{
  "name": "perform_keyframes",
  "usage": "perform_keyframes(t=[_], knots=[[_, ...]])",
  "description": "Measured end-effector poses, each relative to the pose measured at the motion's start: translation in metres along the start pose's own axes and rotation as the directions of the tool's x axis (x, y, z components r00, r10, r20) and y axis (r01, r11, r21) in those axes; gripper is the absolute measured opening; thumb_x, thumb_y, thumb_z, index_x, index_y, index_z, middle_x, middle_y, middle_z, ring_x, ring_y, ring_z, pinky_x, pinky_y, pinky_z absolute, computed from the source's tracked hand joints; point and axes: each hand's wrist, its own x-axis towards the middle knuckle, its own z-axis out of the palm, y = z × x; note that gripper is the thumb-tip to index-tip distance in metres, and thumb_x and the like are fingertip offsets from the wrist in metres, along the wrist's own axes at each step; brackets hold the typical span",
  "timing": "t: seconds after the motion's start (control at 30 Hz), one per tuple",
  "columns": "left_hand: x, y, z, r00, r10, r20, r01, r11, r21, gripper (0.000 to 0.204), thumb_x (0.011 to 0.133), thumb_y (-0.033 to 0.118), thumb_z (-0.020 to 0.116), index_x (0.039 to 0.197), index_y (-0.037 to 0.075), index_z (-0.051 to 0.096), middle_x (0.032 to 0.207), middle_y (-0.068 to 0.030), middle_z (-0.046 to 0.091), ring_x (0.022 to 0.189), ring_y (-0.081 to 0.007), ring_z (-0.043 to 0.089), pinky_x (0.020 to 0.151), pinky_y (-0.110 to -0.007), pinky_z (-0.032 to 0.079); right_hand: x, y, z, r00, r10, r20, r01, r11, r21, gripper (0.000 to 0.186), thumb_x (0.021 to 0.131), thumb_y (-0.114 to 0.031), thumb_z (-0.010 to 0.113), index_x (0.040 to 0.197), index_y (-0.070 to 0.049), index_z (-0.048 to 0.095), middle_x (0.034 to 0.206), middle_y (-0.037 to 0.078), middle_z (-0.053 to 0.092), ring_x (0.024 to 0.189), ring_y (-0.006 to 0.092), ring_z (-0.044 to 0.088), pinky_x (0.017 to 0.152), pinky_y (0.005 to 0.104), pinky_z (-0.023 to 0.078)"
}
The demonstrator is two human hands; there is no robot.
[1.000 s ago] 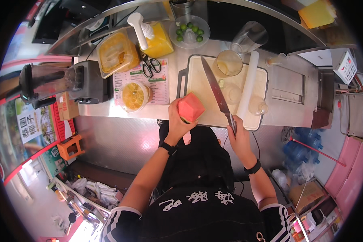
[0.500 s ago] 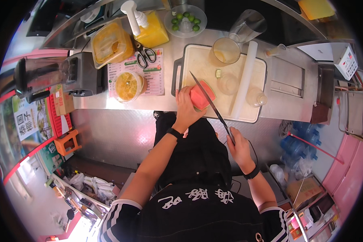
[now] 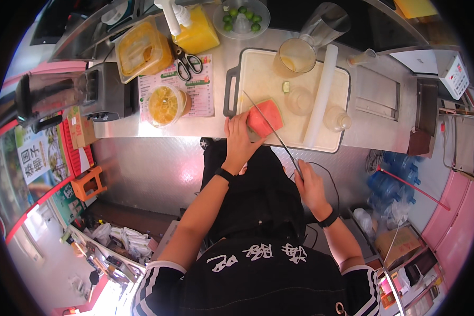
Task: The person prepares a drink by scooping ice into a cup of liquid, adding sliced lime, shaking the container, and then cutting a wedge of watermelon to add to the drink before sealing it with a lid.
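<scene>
While our left hand [image 3: 239, 132] steadies the watermelon piece [image 3: 272, 111] on the near left part of the cutting board [image 3: 258, 68], our right hand [image 3: 310, 189] holds the knife [image 3: 288, 150] from beyond the board's near edge. We curl the left hand part-way, fingers against the fruit's left side and thumb by its near side. We close the right hand around the knife handle, and the blade slants across the red flesh, its tip pointing toward the board's left handle; we cannot tell how deep the edge sits.

Farther back on the cutting board we see a small green-edged chunk [image 3: 286, 87], with a see-through pitcher [image 3: 296, 56] at the far edge. Along the board's right part lies a white tube [image 3: 321, 95], with a see-through bottle [image 3: 337, 119] just beside it. Left of the board, on the surface [image 3: 224, 50], we have a tub of yellow pulp [image 3: 166, 105] and black-handled scissors [image 3: 188, 66]; beyond it, green limes [image 3: 242, 20].
</scene>
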Motion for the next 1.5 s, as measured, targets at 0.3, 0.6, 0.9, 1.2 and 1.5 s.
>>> perform_keyframes(t=[0.3,0.6,0.9,1.2,1.5], knots=[[0.002,0.005,0.001,1.0,-0.009,-0.027,0.007,0.998,-0.059,0.087,0.06,0.023,0.087,0.13,0.002,0.041,0.12,-0.0146,0.05,0.116,-0.0341,0.045,0.109,-0.051,0.024,0.03,0.019,0.041,0.96,0.142,0.242,-0.072,0.959,-0.276,0.031,0.089,-0.008,0.053,0.119,-0.001,0.047,0.084,0.017,0.059,0.061,0.0327,0.063,0.05,0.0413,0.051],[0.003,0.005,-0.002,1.0,-0.012,-0.01,0.012,1.0,0.001,0.085,0.058,0.025,0.087,0.127,0.001,0.043,0.117,-0.0138,0.051,0.113,-0.0316,0.047,0.108,-0.049,0.026,0.042,0.02,0.065,0.93,0.254,0.265,-0.148,0.92,-0.362,0.022,0.089,-0.005,0.049,0.111,-0.002,0.042,0.083,0.02,0.06,0.061,0.0366,0.064,0.05,0.0425,0.053],[0.006,0.002,-0.01,0.997,-0.062,0.054,0.059,0.997,0.05,0.097,0.05,0.026,0.09,0.131,0.004,0.042,0.119,-0.0119,0.051,0.114,-0.0338,0.044,0.103,-0.046,0.029,0.032,0.027,0.057,0.973,0.186,0.138,-0.173,0.98,-0.098,0.023,0.087,-0.007,0.055,0.107,-0.004,0.045,0.083,0.019,0.063,0.061,0.0381,0.062,0.049,0.045,0.049],[0.082,-0.019,-0.072,0.93,0.097,0.354,0.0,0.964,-0.265,0.062,0.07,-0.002,0.069,0.129,0.007,0.053,0.115,-0.0101,0.058,0.1,-0.0271,0.054,0.092,-0.035,0.043,0.04,0.016,0.057,0.884,0.411,-0.223,-0.341,0.893,0.294,0.023,0.083,-0.007,0.07,0.098,0.0,0.054,0.074,0.014,0.057,0.062,0.0282,0.059,0.057,0.0323,0.049],[0.17,-0.008,-0.038,0.325,0.135,0.936,0.346,0.904,-0.25,0.057,0.077,0.002,0.062,0.132,0.011,0.054,0.113,-0.0052,0.063,0.092,-0.0133,0.057,0.083,-0.029,0.047,0.079,0.009,0.087,0.791,0.582,-0.188,-0.429,0.748,0.507,0.044,0.081,-0.007,0.073,0.121,-0.002,0.056,0.087,0.012,0.063,0.072,0.0228,0.064,0.065,0.0311,0.05]])
